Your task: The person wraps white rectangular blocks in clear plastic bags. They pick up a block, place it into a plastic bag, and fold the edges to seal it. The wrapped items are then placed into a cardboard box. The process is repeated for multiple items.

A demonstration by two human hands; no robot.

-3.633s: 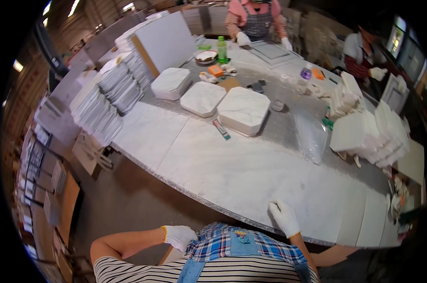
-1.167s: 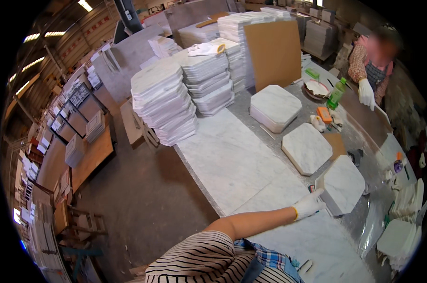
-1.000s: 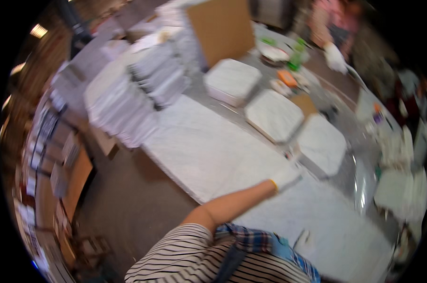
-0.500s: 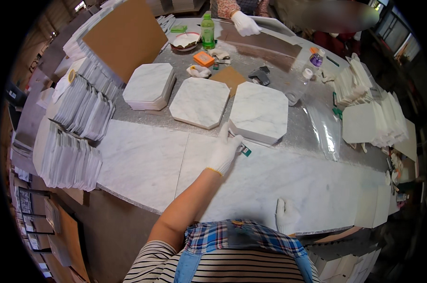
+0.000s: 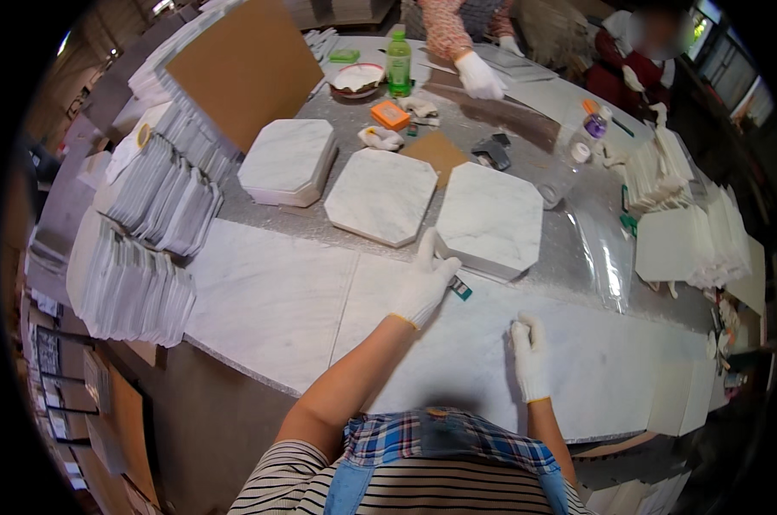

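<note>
Watching the small green-ended strip (image 5: 462,290), I am seeing it lying on the white slab (image 5: 594,378), just in front of the right-hand tile stack (image 5: 491,215), its other end hiding behind my left hand (image 5: 425,279). That grip is showing a raised finger pointing between the tiles and a thumb standing apart from it; I cannot tell whether anything is sitting in it. For good handling, I am favouring a flat, light pinch along the strip's long sides, and I am treating the stack's near corner as the spot where a knock or scrape is likeliest. My right hand (image 5: 530,356) is hanging over the slab, well apart from the strip, showing nothing in it, though I cannot tell how far its fingers are closing. Farther out, the middle tile (image 5: 380,197) and the left-hand tile stack (image 5: 285,159) are lying on the grey tabletop (image 5: 556,257), with an orange box (image 5: 390,115) sitting behind them.
</note>
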